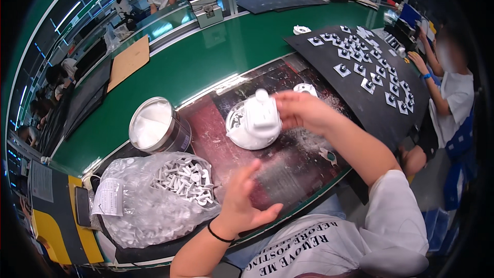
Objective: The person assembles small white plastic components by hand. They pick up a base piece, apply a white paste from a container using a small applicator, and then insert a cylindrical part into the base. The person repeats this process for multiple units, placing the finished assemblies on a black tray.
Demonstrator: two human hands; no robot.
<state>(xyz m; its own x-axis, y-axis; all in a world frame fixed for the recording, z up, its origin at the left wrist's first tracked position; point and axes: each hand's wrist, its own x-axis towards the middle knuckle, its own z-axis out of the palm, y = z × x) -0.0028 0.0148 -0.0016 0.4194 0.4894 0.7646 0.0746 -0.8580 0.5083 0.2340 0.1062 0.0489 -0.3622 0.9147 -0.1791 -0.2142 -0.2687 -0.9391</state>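
Note:
A white rounded plastic part with a round knob on top stands on or over a white round dish at the middle of the bench. From its right side my right hand grips this part; the fingertips are partly hidden behind it. Small pieces show inside the dish, left of the part. My left hand, with a black band at the wrist, hovers nearer to me, fingers apart and nothing in them. Beside it lies a clear plastic bag, its mouth showing many small white stem-shaped plastic pieces.
A tin of white material stands behind the bag. On the right, a black board bears rows of small silvery parts with dark centres. A white ring-shaped part lies past my right hand. A person sits at the far right.

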